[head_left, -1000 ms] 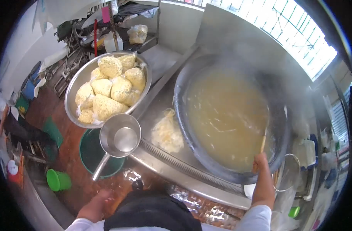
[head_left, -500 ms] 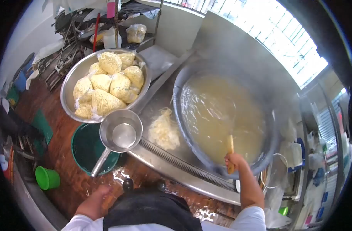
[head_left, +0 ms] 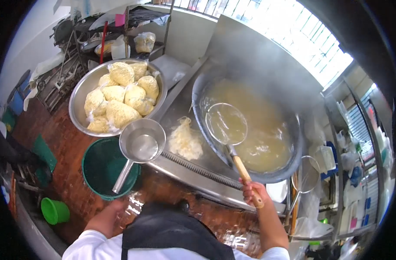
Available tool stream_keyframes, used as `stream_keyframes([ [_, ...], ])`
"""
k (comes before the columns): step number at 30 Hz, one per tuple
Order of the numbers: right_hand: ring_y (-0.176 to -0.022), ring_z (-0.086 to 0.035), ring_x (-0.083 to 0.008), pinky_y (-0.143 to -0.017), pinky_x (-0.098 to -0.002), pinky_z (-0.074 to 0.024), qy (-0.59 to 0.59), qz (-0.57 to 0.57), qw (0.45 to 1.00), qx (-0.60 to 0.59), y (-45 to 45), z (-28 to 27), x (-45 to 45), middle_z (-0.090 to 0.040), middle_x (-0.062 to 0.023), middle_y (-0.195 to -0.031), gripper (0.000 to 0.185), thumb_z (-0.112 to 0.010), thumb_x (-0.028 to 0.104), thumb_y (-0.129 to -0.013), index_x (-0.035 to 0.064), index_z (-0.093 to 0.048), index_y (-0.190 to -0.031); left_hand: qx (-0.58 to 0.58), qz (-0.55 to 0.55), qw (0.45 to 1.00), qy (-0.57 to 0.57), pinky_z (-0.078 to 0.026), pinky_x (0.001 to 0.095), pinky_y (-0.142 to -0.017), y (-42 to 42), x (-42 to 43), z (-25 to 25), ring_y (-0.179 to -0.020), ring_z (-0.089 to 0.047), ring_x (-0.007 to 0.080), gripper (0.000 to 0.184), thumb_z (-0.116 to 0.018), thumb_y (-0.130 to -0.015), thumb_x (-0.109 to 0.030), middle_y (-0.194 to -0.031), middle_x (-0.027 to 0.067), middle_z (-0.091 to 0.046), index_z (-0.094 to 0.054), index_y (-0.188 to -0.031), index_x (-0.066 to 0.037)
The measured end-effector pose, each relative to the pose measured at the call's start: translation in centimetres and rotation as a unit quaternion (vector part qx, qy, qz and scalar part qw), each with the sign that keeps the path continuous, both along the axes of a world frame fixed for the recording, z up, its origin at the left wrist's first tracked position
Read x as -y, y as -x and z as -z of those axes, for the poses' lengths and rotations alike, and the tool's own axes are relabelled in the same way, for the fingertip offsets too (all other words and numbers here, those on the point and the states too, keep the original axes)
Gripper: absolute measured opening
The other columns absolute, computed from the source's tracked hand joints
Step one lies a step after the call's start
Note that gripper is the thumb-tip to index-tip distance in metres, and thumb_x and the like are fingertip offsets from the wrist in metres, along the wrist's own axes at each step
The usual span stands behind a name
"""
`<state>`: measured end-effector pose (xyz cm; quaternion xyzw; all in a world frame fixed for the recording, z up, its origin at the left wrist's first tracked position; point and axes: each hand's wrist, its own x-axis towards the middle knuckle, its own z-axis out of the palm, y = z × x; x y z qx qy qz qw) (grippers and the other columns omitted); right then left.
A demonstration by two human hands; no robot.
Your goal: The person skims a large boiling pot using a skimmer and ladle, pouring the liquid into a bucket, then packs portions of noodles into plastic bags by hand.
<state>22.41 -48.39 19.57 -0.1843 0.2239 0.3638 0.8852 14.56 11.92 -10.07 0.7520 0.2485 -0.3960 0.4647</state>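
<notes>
My right hand [head_left: 254, 193] is wrapped round the wooden handle of a wire skimmer [head_left: 226, 123]. The skimmer's round mesh head is lifted over the left part of a big steaming pot [head_left: 198, 108] of cloudy yellowish liquid. My left hand [head_left: 115, 209] hangs low near a dark green tub [head_left: 96, 190], apart from it; its fingers are blurred. A steel saucepan [head_left: 142, 141] with some liquid in it stands over the tub's rim, handle toward me. Beside the pot, a pale tangled heap [head_left: 185, 141] lies on the metal counter [head_left: 174, 97].
A wide steel basin [head_left: 76, 115] of bagged noodles [head_left: 122, 113] stands left of the counter. A bright green bucket [head_left: 55, 211] is on the brick-red floor. Another round strainer [head_left: 307, 173] hangs right of the pot. Shelves [head_left: 362, 173] line the right side.
My right hand has raised the skimmer out of the liquid, its head now visible above the pot's left part. My left hand has moved slightly up. The view has shifted a little.
</notes>
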Motion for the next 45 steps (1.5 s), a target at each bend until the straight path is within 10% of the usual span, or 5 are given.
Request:
stream_keyframes([
  [15,-0.047,-0.052,-0.0130,-0.042,-0.0250,-0.0475,0.406,0.011,0.908,0.099,8.2,-5.2,-9.5,-0.052,-0.0012,-0.065,0.042,-0.060,0.009,-0.080,0.0002,-0.049,-0.120,-0.016,-0.005,0.999,-0.032,-0.053,0.0384,-0.049,0.2,-0.1,-1.6,-0.064,-0.065,0.0234,0.063,-0.068,-0.079,-0.025,-0.083,0.0161,-0.064,-0.039,-0.131,-0.005],
  [21,-0.054,-0.055,-0.0134,-0.046,-0.0258,-0.0471,0.531,0.013,0.842,0.095,11.2,-4.6,-11.3,-0.058,-0.0073,-0.077,0.043,-0.056,-0.007,-0.079,0.0009,-0.049,-0.121,-0.100,0.068,0.985,-0.121,-0.050,0.0400,-0.045,1.8,-2.7,4.6,-0.048,-0.061,0.0239,0.047,-0.061,-0.082,-0.046,-0.065,0.0146,-0.065,-0.070,-0.076,0.000],
  [27,-0.050,-0.054,-0.0119,-0.045,-0.0244,-0.0433,0.634,-0.020,0.759,0.146,12.9,-2.7,-12.1,-0.056,-0.0046,-0.071,0.045,-0.052,-0.011,-0.077,0.0020,-0.048,-0.120,0.053,0.253,0.961,-0.093,-0.055,0.0381,-0.065,0.4,-2.6,8.2,-0.069,-0.068,0.0238,0.048,-0.058,-0.084,-0.047,-0.081,0.0101,-0.071,-0.071,-0.089,-0.001],
  [36,-0.074,-0.051,-0.0084,-0.063,-0.0226,-0.0431,0.651,0.000,0.739,0.173,12.5,-1.7,-11.9,-0.054,0.0003,-0.086,0.045,-0.058,-0.007,-0.077,0.0015,-0.051,-0.120,-0.018,0.106,0.991,-0.079,-0.052,0.0344,-0.055,-2.6,0.6,2.0,-0.057,-0.065,0.0205,0.044,-0.062,-0.081,-0.044,-0.077,0.0118,-0.069,-0.068,-0.081,-0.001],
  [45,-0.064,-0.053,-0.0099,-0.055,-0.0236,-0.0466,0.798,0.228,0.519,0.202,5.9,1.0,-2.1,-0.054,-0.0026,-0.080,0.022,-0.064,0.009,-0.086,0.0012,-0.055,-0.105,-0.050,-0.029,0.998,0.013,-0.053,0.0388,-0.046,0.5,-1.0,3.8,-0.060,-0.065,0.0250,0.041,-0.061,-0.085,-0.029,-0.079,0.0175,-0.064,-0.054,-0.112,0.000],
])
